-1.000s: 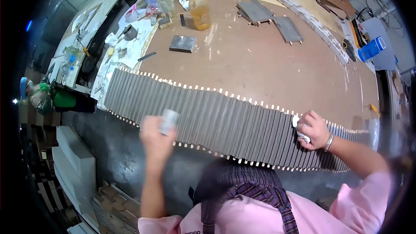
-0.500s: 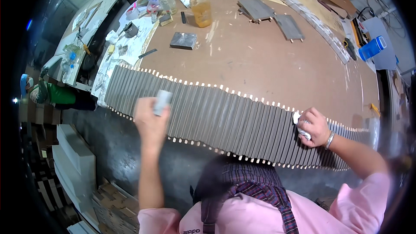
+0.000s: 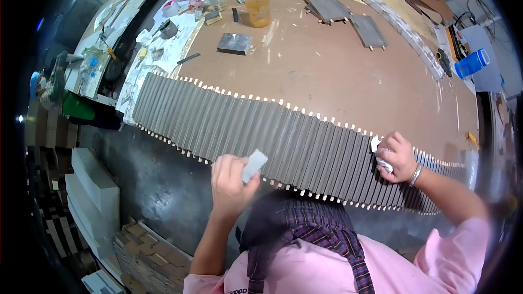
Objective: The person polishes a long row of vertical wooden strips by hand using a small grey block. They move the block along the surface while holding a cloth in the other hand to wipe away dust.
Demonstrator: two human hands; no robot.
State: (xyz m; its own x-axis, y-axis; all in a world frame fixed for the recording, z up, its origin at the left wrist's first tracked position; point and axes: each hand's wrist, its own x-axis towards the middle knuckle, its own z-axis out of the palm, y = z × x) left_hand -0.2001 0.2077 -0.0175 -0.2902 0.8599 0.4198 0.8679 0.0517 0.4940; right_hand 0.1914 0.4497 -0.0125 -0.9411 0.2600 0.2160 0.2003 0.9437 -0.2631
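Note:
A long row of narrow grey slats (image 3: 272, 136) lies side by side along the table's front edge, with pale pegs sticking out at both ends. My left hand (image 3: 230, 182) is closed around a small pale rectangular block (image 3: 255, 165), at the near edge of the row. The block is tilted upward; whether it touches the slats I cannot tell. Over the right part of the row, my right hand (image 3: 396, 159) grips a crumpled white cloth (image 3: 384, 161) against the slats. Most of the cloth is hidden under the fingers.
A dark grey block (image 3: 235, 43) and a jar of amber liquid (image 3: 257, 1) stand on the brown table (image 3: 321, 76). Grey panels with pegs (image 3: 328, 7) lie farther back. A whitish strip (image 3: 389, 24) and a blue bottle (image 3: 472, 63) are at right. Another person (image 3: 76, 103) is at far left.
My left hand has moved right and toward me with the pale block, from over the slats to their near edge. The right hand stays in nearly the same place on the cloth.

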